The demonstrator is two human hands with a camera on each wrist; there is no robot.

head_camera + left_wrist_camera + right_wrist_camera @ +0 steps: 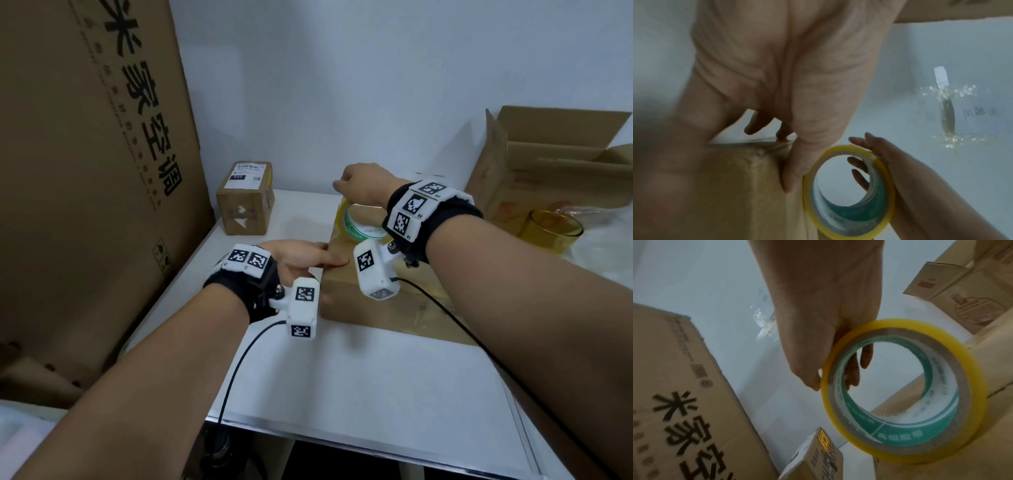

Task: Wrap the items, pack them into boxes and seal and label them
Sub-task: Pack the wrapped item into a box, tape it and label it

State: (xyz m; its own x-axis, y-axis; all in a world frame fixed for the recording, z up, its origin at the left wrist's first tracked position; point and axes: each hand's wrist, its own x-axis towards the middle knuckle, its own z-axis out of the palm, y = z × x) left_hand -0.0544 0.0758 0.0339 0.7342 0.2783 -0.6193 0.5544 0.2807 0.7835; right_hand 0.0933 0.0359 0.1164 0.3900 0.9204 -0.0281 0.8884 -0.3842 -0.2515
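I see a huge printed carton [89, 164] filling the left side of the head view, standing against the left edge of the white table [359, 387]. At the right edge of the frame an open cardboard box [548, 161] stands with its flaps up, and in front of it is an amber glass [551, 229] next to some clear wrapping.

Near the centre of the frame lies the closed brown box [383, 301] I am sealing, flat on the table. My left hand [294, 258] lies on its left end, fingers straight and pressing down on the top face; in the left wrist view the thumb [797, 162] runs flat along the top beside the roll, and the other fingertips reach over the far edge, where a clear strip of tape shows.

My right hand [363, 186] is above the far part of that box, fingers curled through the core of the yellow tape roll [359, 224] and clamped on it; the roll stands on edge, touching or just over the box top, I cannot tell which.

In the upper middle-left of the frame a small labelled box [245, 198] sits sealed on the table, well apart from my hands
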